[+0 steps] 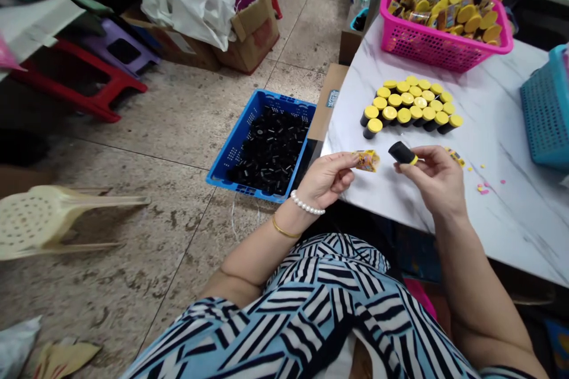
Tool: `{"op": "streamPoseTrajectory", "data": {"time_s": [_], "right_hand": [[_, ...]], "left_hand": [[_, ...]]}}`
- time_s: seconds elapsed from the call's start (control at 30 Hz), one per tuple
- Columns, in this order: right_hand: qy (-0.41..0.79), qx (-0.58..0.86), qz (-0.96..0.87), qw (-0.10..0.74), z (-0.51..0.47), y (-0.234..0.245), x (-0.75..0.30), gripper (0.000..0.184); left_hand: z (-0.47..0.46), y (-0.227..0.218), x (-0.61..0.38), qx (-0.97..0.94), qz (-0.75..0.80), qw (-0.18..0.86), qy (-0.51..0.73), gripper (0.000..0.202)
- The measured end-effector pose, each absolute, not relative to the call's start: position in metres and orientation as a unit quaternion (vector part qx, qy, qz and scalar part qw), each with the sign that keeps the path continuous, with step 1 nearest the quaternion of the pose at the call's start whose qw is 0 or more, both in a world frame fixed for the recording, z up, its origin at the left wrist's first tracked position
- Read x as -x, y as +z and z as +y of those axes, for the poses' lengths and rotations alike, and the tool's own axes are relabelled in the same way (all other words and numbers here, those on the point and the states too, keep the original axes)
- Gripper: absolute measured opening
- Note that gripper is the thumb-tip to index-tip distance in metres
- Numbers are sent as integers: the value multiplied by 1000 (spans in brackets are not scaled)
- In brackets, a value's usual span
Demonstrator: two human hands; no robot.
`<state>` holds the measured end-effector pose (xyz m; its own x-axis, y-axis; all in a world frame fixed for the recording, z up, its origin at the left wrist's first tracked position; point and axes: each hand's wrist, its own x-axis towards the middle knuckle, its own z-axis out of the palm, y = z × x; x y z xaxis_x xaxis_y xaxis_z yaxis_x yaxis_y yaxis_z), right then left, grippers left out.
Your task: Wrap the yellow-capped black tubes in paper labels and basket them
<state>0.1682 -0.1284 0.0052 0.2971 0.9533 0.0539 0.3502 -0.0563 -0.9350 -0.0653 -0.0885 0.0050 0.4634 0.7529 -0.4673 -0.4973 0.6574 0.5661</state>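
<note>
My left hand (335, 174) pinches a small yellow printed wrapper (367, 160) above the near edge of the table. Just to its right, my right hand (438, 177) holds a black canister (402, 153) with a yellow cap, tilted so its black end points up and left. The wrapper and the canister are apart. Beyond both hands, several black canisters with yellow caps (403, 116) stand in close rows on the white table (502, 106). Another yellow printed piece (455, 157) lies behind my right hand, partly hidden by it.
A pink basket (444, 58) of yellow-capped pieces stands at the back of the table, with a teal basket (546, 112) at the right. Small pink and yellow bits (483, 188) lie on the tabletop. On the left, a blue crate (231, 148) holds black parts. A cream stool (33, 219) is on the floor.
</note>
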Motion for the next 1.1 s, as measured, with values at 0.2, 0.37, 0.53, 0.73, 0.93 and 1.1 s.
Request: {"op": "streamPoseTrajectory", "data": {"time_s": [0.2,0.37,0.53,0.73,0.93,1.1], "right_hand": [[427,523,-485,557,-154,20,-162,36],[418,523,-509,541,-151,27,-159,28],[407,560,-511,509,-153,42,-155,22],[425,564,-478,522,-149,45,-158,15],[437,566,-475,513,-151,41,-156,19],[436,532,-479,546,-157,52,-157,19]], "left_hand": [[-84,4,48,-178,343,845,370,14],[-86,6,41,-189,323,856,357,16],[-87,1,38,-204,312,859,351,13],[-84,-2,34,-196,318,860,349,10],[-83,-2,32,-196,318,863,341,9],[-83,-3,30,-192,341,853,347,16]]}}
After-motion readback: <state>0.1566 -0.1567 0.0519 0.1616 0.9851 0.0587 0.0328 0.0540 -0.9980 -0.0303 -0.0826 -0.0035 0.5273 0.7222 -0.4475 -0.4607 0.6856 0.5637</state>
